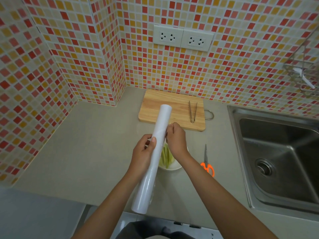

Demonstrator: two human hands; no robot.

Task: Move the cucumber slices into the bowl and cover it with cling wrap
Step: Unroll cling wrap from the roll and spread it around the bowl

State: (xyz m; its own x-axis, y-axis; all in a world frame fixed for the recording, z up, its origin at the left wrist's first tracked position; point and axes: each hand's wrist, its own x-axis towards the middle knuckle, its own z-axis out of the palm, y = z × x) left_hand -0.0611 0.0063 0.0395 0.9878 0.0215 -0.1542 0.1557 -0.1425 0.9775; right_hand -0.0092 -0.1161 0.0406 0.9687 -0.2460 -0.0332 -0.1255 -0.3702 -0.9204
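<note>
My left hand (144, 150) has its grip clamped around the middle of the roll of cling wrap (153, 159), which slants through the center of the frame. My right hand (176, 139) pinches its fingertips together on the film at the roll's right side. Beneath both hands sits the white bowl (170, 167) on the desk (89, 144), with the cucumber slices (165, 156) inside. Orange scissors (207, 163) lie right of it; tongs (192, 111) rest on the cutting board (172, 109) above.

my left hand (144, 150) grips cling wrap roll (151, 159): glossy smooth white plastic | cutting board (165, 106): pale grained wood | tongs (192, 110): shiny metal | sink (276, 152): brushed steel | table (86, 144): matt grey | scissors (207, 163): orange plastic handles
</note>
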